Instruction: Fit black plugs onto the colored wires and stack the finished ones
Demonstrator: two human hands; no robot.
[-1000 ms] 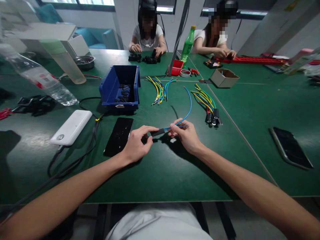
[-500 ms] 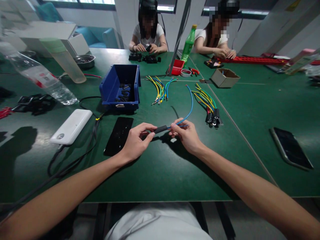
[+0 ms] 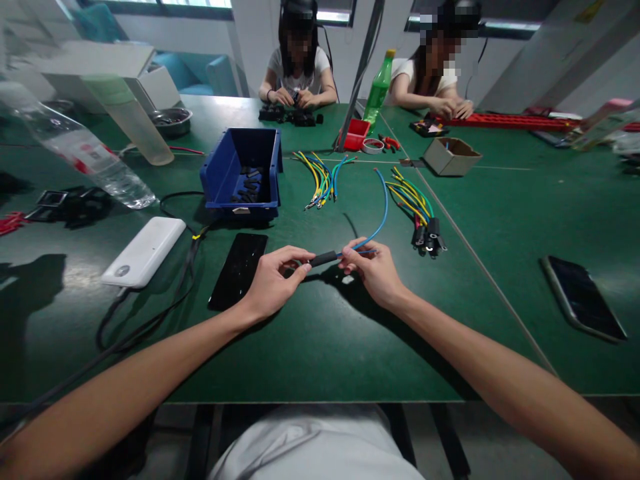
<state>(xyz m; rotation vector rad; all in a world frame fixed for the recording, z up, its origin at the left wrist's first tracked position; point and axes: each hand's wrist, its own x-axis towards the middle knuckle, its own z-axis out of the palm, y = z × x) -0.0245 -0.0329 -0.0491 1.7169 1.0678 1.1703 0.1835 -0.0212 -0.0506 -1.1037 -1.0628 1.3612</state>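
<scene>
Between the fingertips of my left hand point(image 3: 281, 279) is the near end of a short black sleeve point(image 3: 324, 259). My right hand point(image 3: 373, 272) pinches a blue wire point(image 3: 384, 207) close to where it meets the sleeve's other end; the wire's free length curves up and away. How far the wire runs inside the sleeve is hidden. Beyond my right hand lies a bundle of yellow, green and blue wires point(image 3: 411, 193) with black sleeves at their near ends. Another bundle of wires point(image 3: 320, 177) with bare metal ends lies farther back. More black sleeves point(image 3: 249, 187) lie in a blue bin point(image 3: 240, 212).
A black phone point(image 3: 239, 272) lies beside my left forearm, near a white power bank point(image 3: 145, 252) and its cable. To the right is another phone point(image 3: 584, 299). A cardboard box point(image 3: 453, 160) and green bottle point(image 3: 379, 93) stand farther back. Two people work across the table.
Both hands keep nearly the same pose, with the sleeve and blue wire between them. The whole view has shifted very slightly.
</scene>
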